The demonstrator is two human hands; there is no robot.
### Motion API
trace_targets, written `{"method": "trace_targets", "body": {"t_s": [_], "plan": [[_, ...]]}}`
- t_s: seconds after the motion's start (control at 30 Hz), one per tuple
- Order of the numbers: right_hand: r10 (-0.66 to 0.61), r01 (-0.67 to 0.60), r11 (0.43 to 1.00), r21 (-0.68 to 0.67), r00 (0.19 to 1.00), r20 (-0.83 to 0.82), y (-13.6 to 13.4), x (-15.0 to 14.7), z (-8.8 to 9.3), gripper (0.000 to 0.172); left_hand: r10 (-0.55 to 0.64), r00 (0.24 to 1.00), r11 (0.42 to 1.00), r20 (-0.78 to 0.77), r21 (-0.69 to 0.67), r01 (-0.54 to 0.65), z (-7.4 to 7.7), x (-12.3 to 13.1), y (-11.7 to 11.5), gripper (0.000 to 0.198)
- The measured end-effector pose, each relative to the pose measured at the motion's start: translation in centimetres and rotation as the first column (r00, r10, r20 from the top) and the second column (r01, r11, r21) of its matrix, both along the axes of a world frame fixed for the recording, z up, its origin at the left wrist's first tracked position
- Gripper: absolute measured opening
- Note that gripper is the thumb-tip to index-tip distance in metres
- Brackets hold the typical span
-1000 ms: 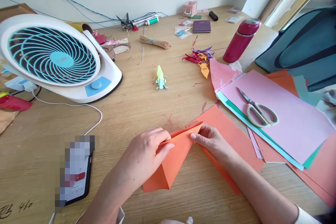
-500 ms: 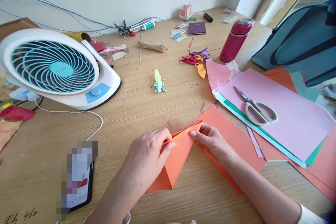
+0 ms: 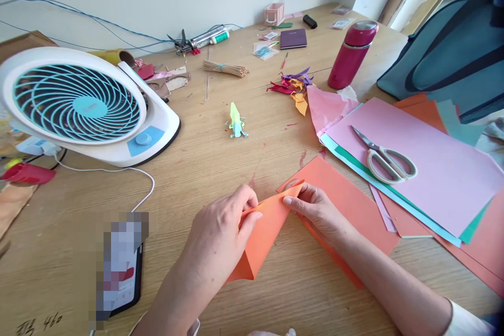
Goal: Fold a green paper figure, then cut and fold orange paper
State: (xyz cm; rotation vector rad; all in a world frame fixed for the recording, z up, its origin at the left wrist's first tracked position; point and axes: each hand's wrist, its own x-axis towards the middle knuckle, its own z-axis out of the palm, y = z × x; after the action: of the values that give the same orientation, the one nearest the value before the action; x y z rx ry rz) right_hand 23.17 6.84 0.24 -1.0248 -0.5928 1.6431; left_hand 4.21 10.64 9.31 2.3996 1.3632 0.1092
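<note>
A folded sheet of orange paper (image 3: 265,226) is held up above the desk between my two hands. My left hand (image 3: 226,226) pinches its upper left edge between thumb and fingers. At the upper right corner, my right hand (image 3: 318,212) grips the paper with the thumb in front and the fingers behind. The sheet's lower part hangs with a crease, and some of it is hidden behind my left hand. Beneath my right hand and forearm lies a flat orange sheet (image 3: 334,184) on the desk.
Scissors (image 3: 384,160) rest on a stack of coloured paper (image 3: 441,168) to the right. A small green-and-blue paper figure (image 3: 235,122) stands mid-desk. Around are a white fan (image 3: 163,121), a phone (image 3: 128,278), a magenta bottle (image 3: 352,55), a blue bag (image 3: 444,52) and a stick bundle (image 3: 225,68).
The upper edges of the folded orange paper now lie closer together, and its lower corner has risen slightly. Both hands keep their grip in nearly the same place.
</note>
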Motion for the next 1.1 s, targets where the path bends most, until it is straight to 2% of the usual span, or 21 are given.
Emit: {"method": "trace_targets", "body": {"t_s": [0.1, 0.23, 0.53, 0.8, 1.1], "plan": [[-0.005, 0.005, 1.0, 0.005, 1.0, 0.02, 0.02, -0.01, -0.05, 0.029, -0.01, 1.0, 1.0, 0.017, 0.01, 0.009, -0.14, -0.01, 0.11, 0.015], [0.004, -0.004, 1.0, 0.013, 1.0, 0.025, 0.02, -0.06, -0.19, 0.03, -0.039, 0.999, 0.999, 0.005, -0.014, 0.039, -0.32, -0.27, 0.2, 0.009], [0.038, -0.039, 0.999, 0.026, 0.998, 0.041, -0.06, 0.15, 0.27, 0.029, -0.048, 0.999, 0.998, 0.018, -0.047, 0.049, -0.04, -0.23, 0.06, 0.01], [0.02, -0.024, 0.999, 0.049, 0.997, 0.076, -0.01, 0.02, 0.05, 0.03, -0.036, 0.999, 0.997, 0.011, -0.061, 0.037, 0.26, -0.42, 0.13, 0.011], [-0.01, 0.009, 0.998, 0.063, 1.0, 0.011, -0.2, -0.36, -0.24, 0.028, -0.053, 0.998, 0.993, -0.043, -0.106, 0.048, 0.49, -0.61, 0.14, 0.013]]}}
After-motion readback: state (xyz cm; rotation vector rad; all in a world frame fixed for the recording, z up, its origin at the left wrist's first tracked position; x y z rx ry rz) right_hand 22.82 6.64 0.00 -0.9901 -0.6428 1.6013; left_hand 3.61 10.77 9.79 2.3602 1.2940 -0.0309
